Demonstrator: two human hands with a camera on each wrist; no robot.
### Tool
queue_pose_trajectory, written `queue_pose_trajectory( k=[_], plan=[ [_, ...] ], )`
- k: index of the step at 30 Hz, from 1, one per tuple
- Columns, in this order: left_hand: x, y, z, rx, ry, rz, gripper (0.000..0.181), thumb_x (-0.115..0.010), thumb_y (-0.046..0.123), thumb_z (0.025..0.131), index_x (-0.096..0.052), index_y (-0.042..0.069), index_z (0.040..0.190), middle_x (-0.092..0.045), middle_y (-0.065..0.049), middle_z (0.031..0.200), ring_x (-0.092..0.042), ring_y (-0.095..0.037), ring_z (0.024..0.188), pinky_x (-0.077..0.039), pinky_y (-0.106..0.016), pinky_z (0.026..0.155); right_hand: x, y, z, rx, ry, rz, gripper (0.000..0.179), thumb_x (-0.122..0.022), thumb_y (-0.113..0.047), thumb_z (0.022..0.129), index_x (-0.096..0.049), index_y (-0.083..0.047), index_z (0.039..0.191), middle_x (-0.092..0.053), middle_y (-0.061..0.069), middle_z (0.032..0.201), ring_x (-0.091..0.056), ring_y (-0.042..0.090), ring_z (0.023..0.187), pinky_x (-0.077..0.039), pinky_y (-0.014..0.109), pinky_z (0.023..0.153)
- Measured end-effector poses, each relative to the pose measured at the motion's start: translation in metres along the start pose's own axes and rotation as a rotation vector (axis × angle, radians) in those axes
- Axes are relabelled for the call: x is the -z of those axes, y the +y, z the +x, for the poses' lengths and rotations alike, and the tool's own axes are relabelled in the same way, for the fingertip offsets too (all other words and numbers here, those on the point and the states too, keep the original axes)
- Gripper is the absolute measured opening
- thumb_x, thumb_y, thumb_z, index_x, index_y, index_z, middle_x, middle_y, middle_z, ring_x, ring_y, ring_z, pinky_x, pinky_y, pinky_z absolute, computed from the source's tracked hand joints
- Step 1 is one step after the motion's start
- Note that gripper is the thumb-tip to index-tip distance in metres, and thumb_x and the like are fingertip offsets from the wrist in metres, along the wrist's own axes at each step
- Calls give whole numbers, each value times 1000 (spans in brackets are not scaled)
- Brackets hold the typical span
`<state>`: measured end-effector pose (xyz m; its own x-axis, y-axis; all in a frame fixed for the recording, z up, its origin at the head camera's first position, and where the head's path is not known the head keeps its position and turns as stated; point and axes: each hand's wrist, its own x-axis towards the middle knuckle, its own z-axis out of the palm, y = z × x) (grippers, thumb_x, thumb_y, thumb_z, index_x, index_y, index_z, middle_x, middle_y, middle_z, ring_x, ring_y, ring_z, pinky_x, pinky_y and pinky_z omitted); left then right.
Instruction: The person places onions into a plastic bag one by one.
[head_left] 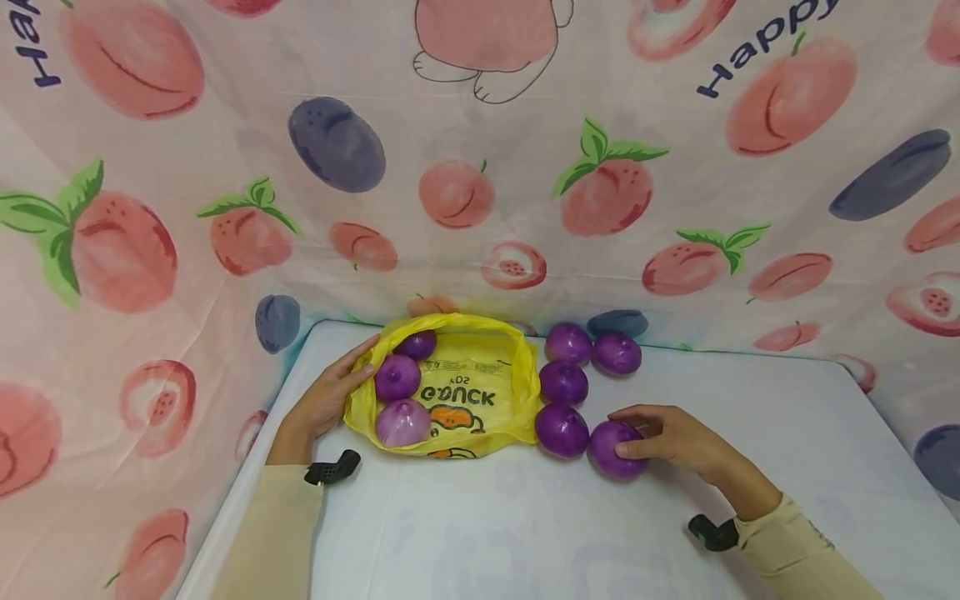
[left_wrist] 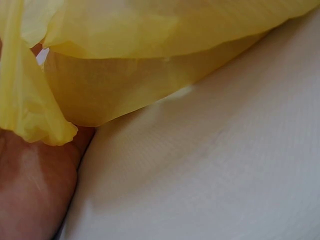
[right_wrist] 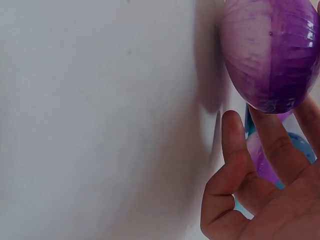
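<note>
A yellow plastic bag [head_left: 480, 442] lies with its mouth spread wide, and three purple onions [head_left: 405, 423] sit inside along its left side. My left hand [head_left: 330, 396] holds the bag's left rim. In the left wrist view the yellow plastic [left_wrist: 115, 90] hangs over part of that hand [left_wrist: 35, 185]. My right hand [head_left: 675, 437] grips a shiny purple onion [head_left: 611, 454] between thumb and fingers, right of the bag. Up close in the right wrist view, this onion [right_wrist: 272, 50] has a pale side and a dark side, with fingers [right_wrist: 280, 145] around its lower end.
Several more purple onions [head_left: 562, 429] stand in a cluster against the bag's right side, reaching to the back edge. Everything rests on a white-covered table [head_left: 480, 533]. A fruit-printed cloth [head_left: 517, 225] rises behind the table and along its sides.
</note>
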<state>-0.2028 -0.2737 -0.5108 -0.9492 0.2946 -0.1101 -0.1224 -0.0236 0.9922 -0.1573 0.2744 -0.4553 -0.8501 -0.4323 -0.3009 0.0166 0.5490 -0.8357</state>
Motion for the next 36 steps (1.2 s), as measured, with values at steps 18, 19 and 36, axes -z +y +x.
queue_pose_trajectory(
  k=[18, 19, 36],
  plan=[
    [0, 0, 1, 14, -2, -24, 61, -58, 30, 105, -33, 32, 161, -17, -2, 172, -20, -30, 156, -48, -14, 101, 2, -14, 2, 5, 20, -45, 56, -81, -30, 87, -64, -9, 136, -62, 19, 139, -63, 27, 114, -53, 36, 89],
    [0, 0, 0, 14, -1, -25, 62, -58, 30, 105, -33, 32, 161, -17, -2, 172, -19, -30, 157, -47, -14, 101, 2, -16, 1, 2, 19, -42, 56, -81, -30, 87, -64, -10, 137, -62, 19, 139, -63, 27, 114, -53, 36, 89],
    [-1, 2, 0, 24, 4, -24, 61, -58, 30, 105, -33, 32, 161, -17, -2, 172, -20, -30, 156, -48, -14, 101, 1, -42, 5, 9, 12, 8, 57, -81, -30, 87, -64, -10, 138, -63, 18, 138, -63, 30, 116, -55, 35, 88]
  ],
)
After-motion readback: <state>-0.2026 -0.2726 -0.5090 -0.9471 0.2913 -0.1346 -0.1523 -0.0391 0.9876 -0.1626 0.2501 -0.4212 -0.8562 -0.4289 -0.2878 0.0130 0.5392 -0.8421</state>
